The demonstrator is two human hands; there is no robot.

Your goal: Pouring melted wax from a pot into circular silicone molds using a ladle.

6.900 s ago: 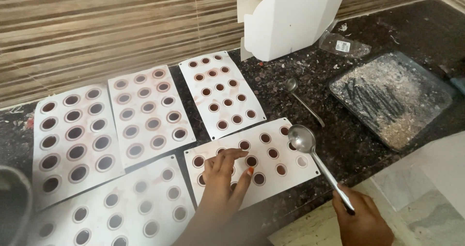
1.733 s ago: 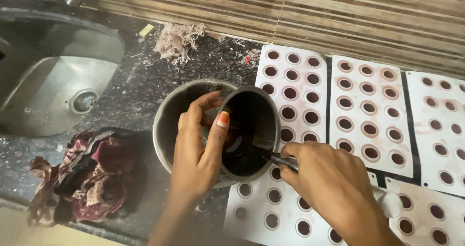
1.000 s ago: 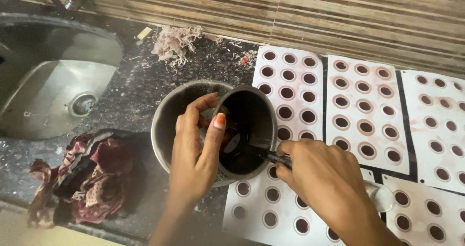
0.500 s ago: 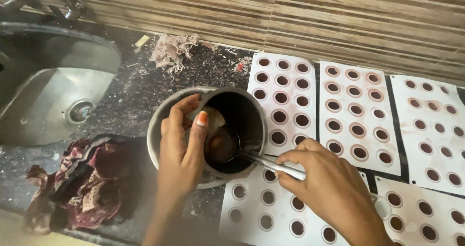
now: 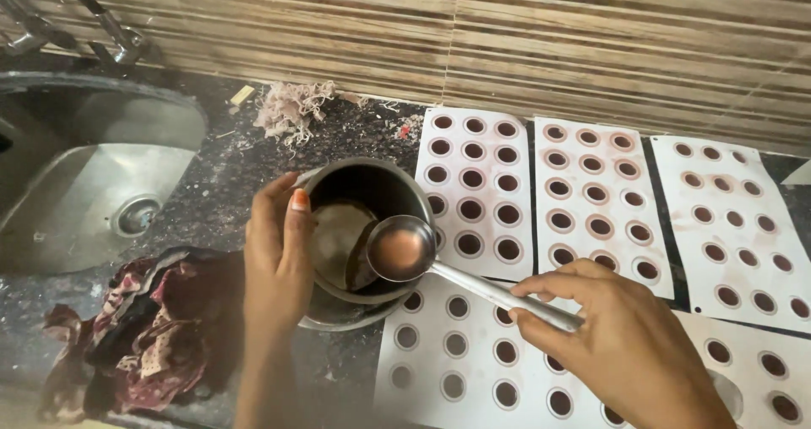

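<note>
My left hand grips the steel pot on the table; my right-hand fingers pinch the ladle, loaded over the pot. Back moulds look filled; the nearest mould is partly empty.

On the counter the pot sits between the sink at left and the mould trays at right (three in a row behind, more in front). A crumpled cloth lies before the sink, left of the pot.
</note>
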